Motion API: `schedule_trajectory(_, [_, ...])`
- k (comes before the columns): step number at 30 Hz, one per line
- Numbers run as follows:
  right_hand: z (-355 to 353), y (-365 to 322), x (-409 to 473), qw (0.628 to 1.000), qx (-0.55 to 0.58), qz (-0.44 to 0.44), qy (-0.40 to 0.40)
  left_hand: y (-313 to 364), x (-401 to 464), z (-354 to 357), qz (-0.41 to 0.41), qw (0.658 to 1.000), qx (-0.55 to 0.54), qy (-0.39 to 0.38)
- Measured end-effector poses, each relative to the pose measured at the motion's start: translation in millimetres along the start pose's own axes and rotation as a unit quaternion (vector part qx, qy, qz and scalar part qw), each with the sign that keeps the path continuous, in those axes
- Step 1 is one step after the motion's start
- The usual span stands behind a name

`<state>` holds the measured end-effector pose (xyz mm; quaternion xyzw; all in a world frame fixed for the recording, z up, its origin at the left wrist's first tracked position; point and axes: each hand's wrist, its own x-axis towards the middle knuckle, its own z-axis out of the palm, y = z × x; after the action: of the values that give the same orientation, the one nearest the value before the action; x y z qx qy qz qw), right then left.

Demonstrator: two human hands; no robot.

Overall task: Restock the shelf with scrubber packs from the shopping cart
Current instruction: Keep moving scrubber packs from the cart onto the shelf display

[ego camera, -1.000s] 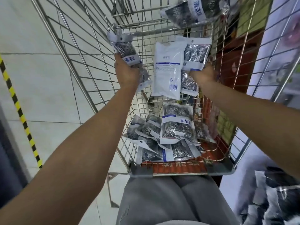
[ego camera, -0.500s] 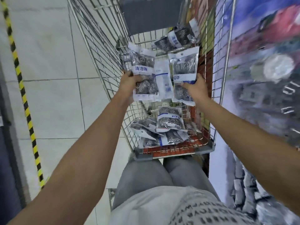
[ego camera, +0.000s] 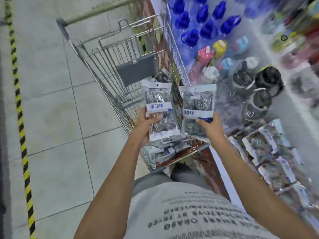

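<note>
My left hand (ego camera: pixel 146 123) grips a clear scrubber pack (ego camera: pixel 159 109) with steel wool inside and a blue-and-white label. My right hand (ego camera: pixel 211 126) grips another scrubber pack (ego camera: pixel 197 107) of the same kind. Both packs are held upright, side by side, above the near end of the wire shopping cart (ego camera: pixel 110 66). More scrubber packs (ego camera: pixel 165 149) lie in the cart's bottom below my hands. On the shelf (ego camera: pixel 284 111) to the right, a blurred pile of scrubber packs (ego camera: pixel 265 152) lies close to my right forearm.
The shelf also carries blue bottles (ego camera: pixel 203 23), dark round containers (ego camera: pixel 259 99) and coloured items, all blurred. A grey flap (ego camera: pixel 136 68) hangs in the cart's far end. Tiled floor with a yellow-black striped line (ego camera: pixel 20 118) runs along the left.
The view has swung up and right, bringing the shelf into sight. Both hands have lifted their packs up out of the cart and drawn them closer to my body.
</note>
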<state>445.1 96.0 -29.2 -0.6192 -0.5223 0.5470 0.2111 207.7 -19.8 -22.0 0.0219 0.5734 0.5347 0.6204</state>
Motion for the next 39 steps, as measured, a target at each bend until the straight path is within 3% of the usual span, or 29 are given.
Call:
schedule_trajectory(9, [-83.4,71.5,-110.4,0.981,0.129,0.081,0.121,-49.6,-67.7,52.4,-0.045,0.989,0.125,-0.067])
schedule_trajectory(16, [-152.4,138.6,-190.9,0.935,0.249,0.125,0.22,-106.7,-97.2,115.7,-0.069,0.958,0.237,-0.143])
schedule_trajectory(20, [-195.3,184.7,-254.6,0.904,0.294,0.131,0.282,-155.2,-116.9,160.4,-0.052,0.928,0.313,-0.195])
schedule_trajectory(29, [-277.3,287.9,-389.8,0.835,0.348,0.175,0.389,-278.5,-187.7,249.2,-0.126,0.872,0.376,-0.288])
schedule_trajectory(39, [-342.0,334.8,-423.6,0.787,0.39,0.195,0.436,-345.9,-208.0,324.5,-0.133,0.822,0.452,-0.32])
